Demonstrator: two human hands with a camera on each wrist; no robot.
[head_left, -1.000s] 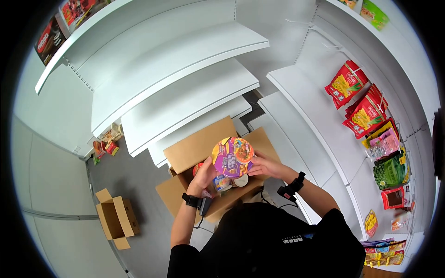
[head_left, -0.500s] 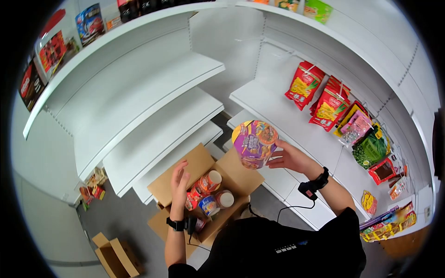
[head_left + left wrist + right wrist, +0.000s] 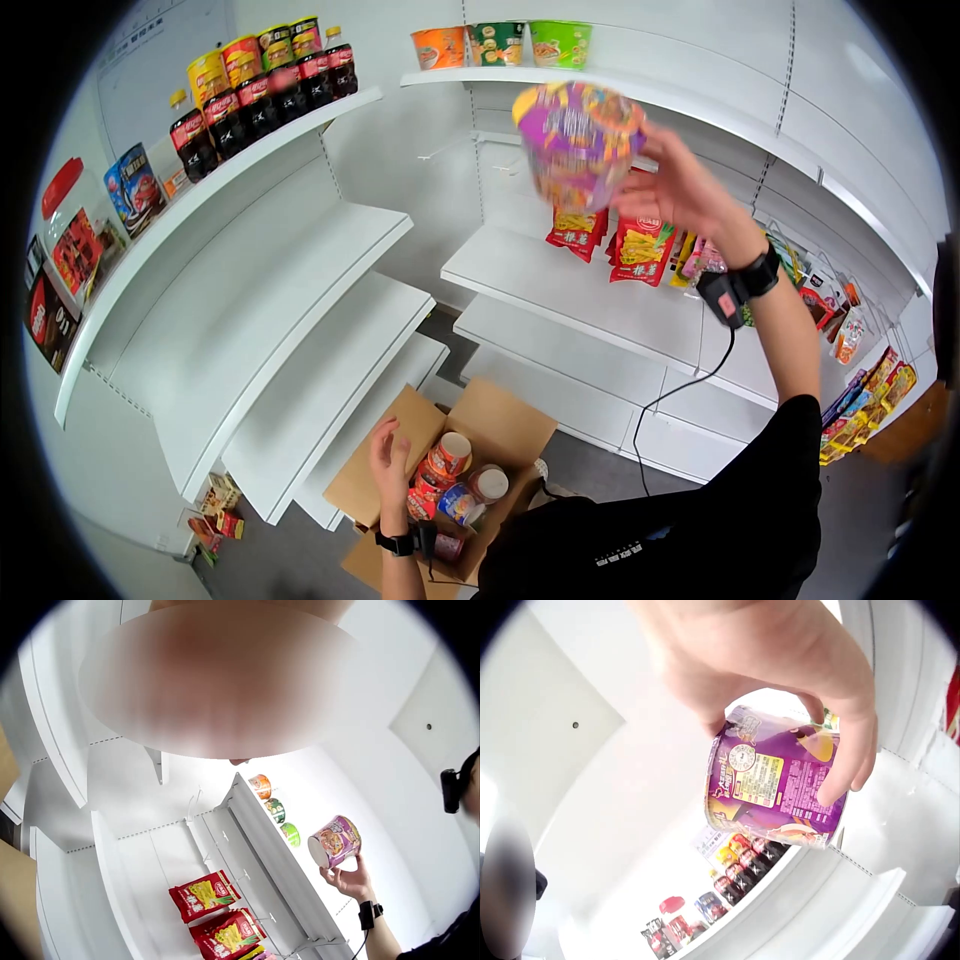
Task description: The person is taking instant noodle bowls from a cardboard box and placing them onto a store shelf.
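– White shelving lines both walls; what stands on the top boards?
– Dark bottles on the far left, and three bowls, one orange and two green, in a row on the far top shelf.
– Where is the purple noodle bowl?
– High in the air, just in front of that top shelf and right of the three bowls, tilted and blurred in the head view. The right hand grips it; the right wrist view shows the fingers curled round its side.
– What hangs behind it?
– Red snack bags, below the top shelf.
– The left hand?
– Low and near, fingers relaxed and holding nothing, at the left edge of the open cardboard box, beside the cups inside it.
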